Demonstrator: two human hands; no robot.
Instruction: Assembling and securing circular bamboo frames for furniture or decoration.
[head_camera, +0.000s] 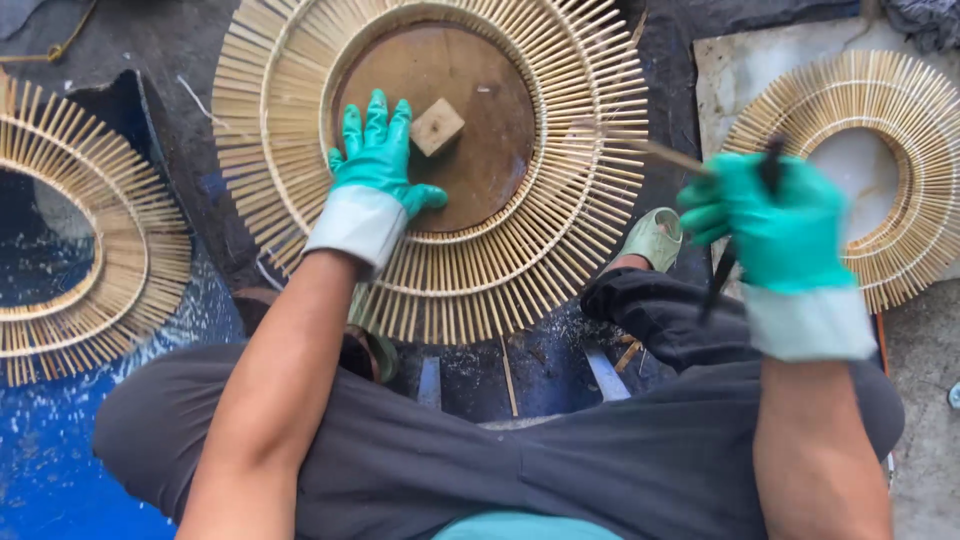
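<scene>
Sunburst frame (540, 150) lies before your knees; your left hand (378, 160), fingers spread, steadies it. Your right hand (770, 225) grips a dark tool (722, 275) and stick (660, 152). Next, slot that stick carefully.

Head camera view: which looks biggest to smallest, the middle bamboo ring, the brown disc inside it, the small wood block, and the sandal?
1. Middle bamboo ring
2. Brown disc
3. Sandal, part hidden behind the leg, so unsure
4. Wood block

The last two look close in size.
</scene>
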